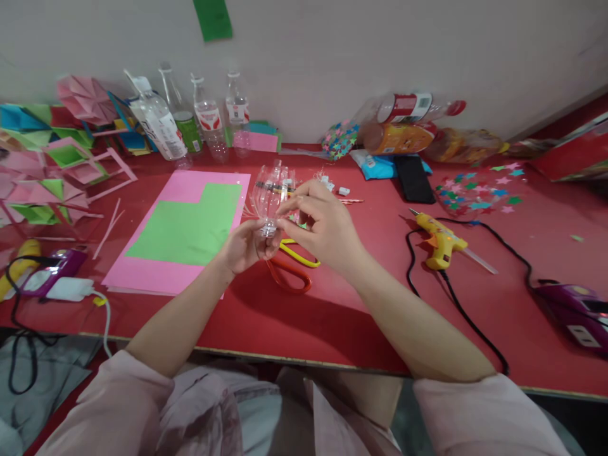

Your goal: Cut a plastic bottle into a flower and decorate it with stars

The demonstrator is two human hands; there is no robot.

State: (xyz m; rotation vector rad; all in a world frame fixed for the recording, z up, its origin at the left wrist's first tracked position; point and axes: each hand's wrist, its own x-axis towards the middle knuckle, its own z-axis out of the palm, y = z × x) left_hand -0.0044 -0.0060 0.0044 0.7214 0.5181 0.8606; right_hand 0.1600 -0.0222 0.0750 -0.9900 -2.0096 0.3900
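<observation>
Between both hands, clear plastic piece, scissors beneath

Mid red flat surface: cut clear plastic bottle, neck end in left hand, w/ scissors with red and yellow loop handles in front. L of these, green L-shaped paper sheet on pink rectangular paper sheets; behind, labelled clear plastic bottles nr the wall. Far L, pink-and-green folded paper shapes, purple plastic power strip in front. To the R, yellow plastic glue gun; behind it, black rectangular phone (partly on a blue-and-white plastic packet). Multicoloured star pieces R of phone; second purple plastic power strip far R.
</observation>
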